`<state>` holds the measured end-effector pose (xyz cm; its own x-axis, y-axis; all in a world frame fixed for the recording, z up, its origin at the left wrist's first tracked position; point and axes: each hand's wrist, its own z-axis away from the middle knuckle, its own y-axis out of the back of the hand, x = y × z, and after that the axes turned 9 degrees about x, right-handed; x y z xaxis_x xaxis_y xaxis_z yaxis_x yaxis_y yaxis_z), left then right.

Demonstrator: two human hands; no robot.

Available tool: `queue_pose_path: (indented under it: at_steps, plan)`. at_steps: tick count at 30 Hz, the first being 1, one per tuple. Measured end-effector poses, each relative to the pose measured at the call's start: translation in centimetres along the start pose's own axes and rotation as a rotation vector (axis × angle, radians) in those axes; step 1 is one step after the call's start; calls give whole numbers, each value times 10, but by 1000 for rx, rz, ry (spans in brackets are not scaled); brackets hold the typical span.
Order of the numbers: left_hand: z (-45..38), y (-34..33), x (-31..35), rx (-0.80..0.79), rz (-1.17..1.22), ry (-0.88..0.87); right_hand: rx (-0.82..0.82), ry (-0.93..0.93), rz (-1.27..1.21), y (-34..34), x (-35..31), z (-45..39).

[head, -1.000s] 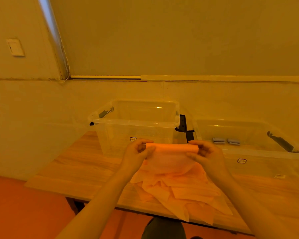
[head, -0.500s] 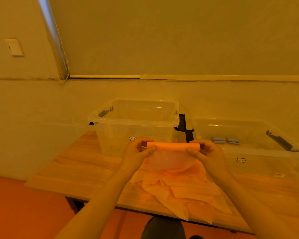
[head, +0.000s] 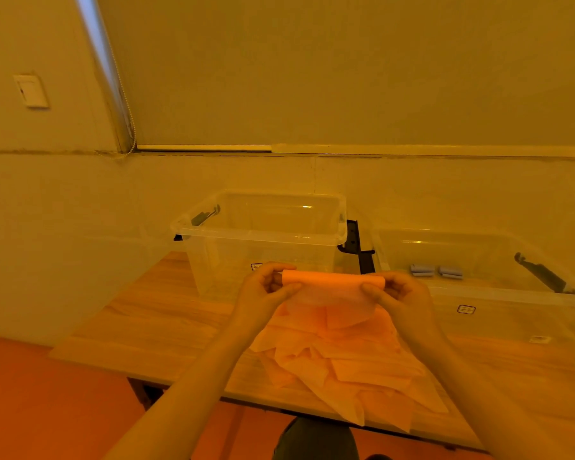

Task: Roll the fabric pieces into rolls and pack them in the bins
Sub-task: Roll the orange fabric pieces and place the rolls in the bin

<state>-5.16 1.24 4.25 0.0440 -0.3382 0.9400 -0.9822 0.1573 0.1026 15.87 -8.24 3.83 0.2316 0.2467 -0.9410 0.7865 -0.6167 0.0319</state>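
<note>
I hold an orange fabric piece [head: 332,287] in the air above the table, its top edge wound into a roll and a short flap hanging below. My left hand [head: 263,292] pinches the roll's left end and my right hand [head: 400,293] pinches its right end. Under them a loose pile of orange fabric pieces [head: 342,363] lies on the wooden table [head: 153,320], reaching over the front edge. A clear bin [head: 259,235] stands behind my left hand. A second, lower clear bin [head: 498,293] sits to the right, with two grey fabric rolls [head: 435,270] inside.
A wall runs close behind the bins. A black bracket [head: 356,240] stands between the two bins. The table's left edge drops to an orange floor [head: 47,400]. A dark shape [head: 316,439] shows below the table's front edge.
The hanging flap has become shorter as more fabric has wound onto the roll. Both hands have stayed at the roll's ends.
</note>
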Motion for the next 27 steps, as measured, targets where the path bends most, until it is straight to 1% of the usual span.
queue_pose_path:
  at_steps: [4,8,16,21,27]
  plan:
    - [-1,-1,-2,60,-79,-62,7,11,-32,-3,-1,1]
    - [-2,-1,-3,75,-109,-30,-15,-7,-16,-1,-1,0]
    - [0,-3,3,86,-61,-22,8,63,36,3,0,-3]
    - [2,-4,11,100,-90,-66,-16,37,21,5,-9,-4]
    - [5,-2,26,30,-125,-105,32,76,36,9,-24,-1]
